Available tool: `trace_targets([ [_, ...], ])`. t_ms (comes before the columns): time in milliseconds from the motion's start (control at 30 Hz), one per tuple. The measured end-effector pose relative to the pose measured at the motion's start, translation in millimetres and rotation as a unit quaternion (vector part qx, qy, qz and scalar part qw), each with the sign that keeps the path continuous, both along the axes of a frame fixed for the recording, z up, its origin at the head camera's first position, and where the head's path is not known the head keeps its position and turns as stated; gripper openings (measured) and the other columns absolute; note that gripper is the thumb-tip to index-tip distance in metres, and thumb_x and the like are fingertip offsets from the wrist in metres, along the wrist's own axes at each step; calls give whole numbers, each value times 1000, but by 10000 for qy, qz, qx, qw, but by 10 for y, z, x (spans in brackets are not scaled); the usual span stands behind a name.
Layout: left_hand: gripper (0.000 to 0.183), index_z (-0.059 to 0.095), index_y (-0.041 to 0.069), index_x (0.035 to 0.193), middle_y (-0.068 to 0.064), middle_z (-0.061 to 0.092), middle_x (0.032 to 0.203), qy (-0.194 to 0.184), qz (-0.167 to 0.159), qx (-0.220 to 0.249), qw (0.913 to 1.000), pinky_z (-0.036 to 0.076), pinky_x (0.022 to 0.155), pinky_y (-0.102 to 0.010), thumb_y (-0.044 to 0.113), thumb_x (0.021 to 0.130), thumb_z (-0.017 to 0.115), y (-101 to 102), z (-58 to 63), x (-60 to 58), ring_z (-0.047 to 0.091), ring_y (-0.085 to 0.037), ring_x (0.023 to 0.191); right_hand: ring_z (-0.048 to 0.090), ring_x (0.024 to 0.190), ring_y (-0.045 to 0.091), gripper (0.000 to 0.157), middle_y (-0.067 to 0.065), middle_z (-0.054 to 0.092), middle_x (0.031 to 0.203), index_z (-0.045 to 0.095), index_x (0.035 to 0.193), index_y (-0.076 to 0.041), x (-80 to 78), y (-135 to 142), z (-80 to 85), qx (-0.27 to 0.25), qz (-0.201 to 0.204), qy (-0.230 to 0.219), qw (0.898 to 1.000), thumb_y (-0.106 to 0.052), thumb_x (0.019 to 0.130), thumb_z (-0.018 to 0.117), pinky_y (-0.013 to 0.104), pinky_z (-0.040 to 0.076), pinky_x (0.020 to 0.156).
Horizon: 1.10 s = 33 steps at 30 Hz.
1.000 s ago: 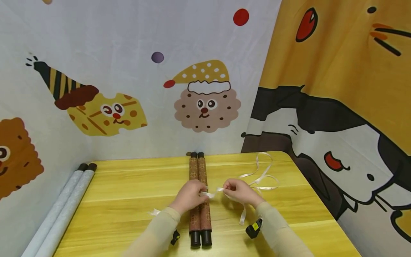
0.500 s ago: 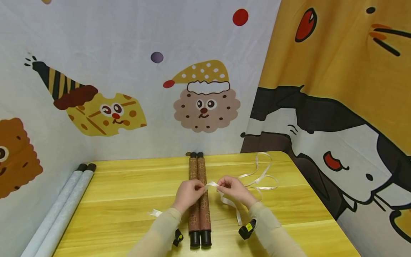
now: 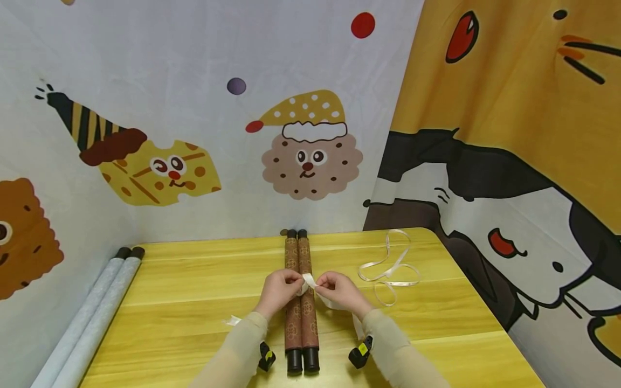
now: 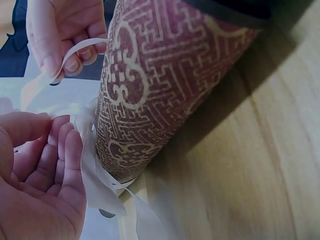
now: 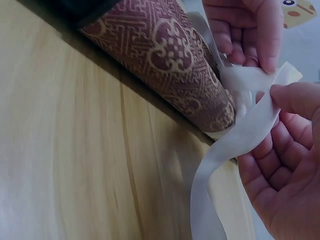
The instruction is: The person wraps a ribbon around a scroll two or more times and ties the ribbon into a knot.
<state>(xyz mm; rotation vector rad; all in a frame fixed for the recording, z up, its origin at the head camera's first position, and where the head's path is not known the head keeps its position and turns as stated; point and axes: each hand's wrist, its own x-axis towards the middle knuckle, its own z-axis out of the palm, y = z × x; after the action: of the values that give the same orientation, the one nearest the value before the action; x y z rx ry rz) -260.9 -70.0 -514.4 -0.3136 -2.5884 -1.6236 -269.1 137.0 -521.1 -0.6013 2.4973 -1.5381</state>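
Note:
Two brown rolls with a gold pattern and black end caps lie side by side, pointing away from me, on the wooden table. Over their middle my left hand pinches a white ribbon between thumb and index finger. Just to its right, my right hand pinches the ribbon too. The right wrist view shows a flat length of the ribbon running down from the right thumb and fingers. Gathered ribbon hangs beside the left fingers, close against the roll, in the left wrist view.
A thin pale ribbon lies in loose loops at the right of the table. Two light grey-blue rolls with dark caps rest along the left edge. A white ribbon end shows beside the left sleeve. A cartoon-printed cloth hangs behind.
My right hand has moved left, bringing both hands close together over the rolls with the ribbon between them. My left hand has shifted slightly left. The rolls have stayed in place.

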Motion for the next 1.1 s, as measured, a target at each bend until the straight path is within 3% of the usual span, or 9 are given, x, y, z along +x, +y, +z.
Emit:
trace_targets([
  [300, 6, 74, 3, 90, -3, 70, 80, -108, -10, 81, 9999, 52, 61, -28, 7, 89, 70, -14, 20, 10, 60, -12, 70, 56, 73, 11, 11, -3, 62, 81, 66, 92, -4, 6, -114, -10, 252, -396, 13, 9989, -14, 92, 71, 26, 47, 68],
  [967, 5, 74, 5, 89, -2, 69, 82, -136, 53, 5, 9999, 52, 65, -31, 8, 90, 70, -52, 18, 17, 60, -13, 73, 50, 67, 12, 15, -2, 59, 75, 66, 88, -4, -17, -207, 14, 418, -604, 9, 9973, -17, 93, 71, 28, 42, 64],
  [1100, 6, 74, 5, 89, -2, 69, 82, -124, 81, 1, 9999, 53, 67, -32, 10, 90, 71, -52, 19, 14, 61, -14, 75, 53, 70, 11, 16, -1, 61, 77, 66, 95, -2, -18, -215, 9, 424, -611, -8, 9972, -17, 93, 71, 28, 44, 65],
])
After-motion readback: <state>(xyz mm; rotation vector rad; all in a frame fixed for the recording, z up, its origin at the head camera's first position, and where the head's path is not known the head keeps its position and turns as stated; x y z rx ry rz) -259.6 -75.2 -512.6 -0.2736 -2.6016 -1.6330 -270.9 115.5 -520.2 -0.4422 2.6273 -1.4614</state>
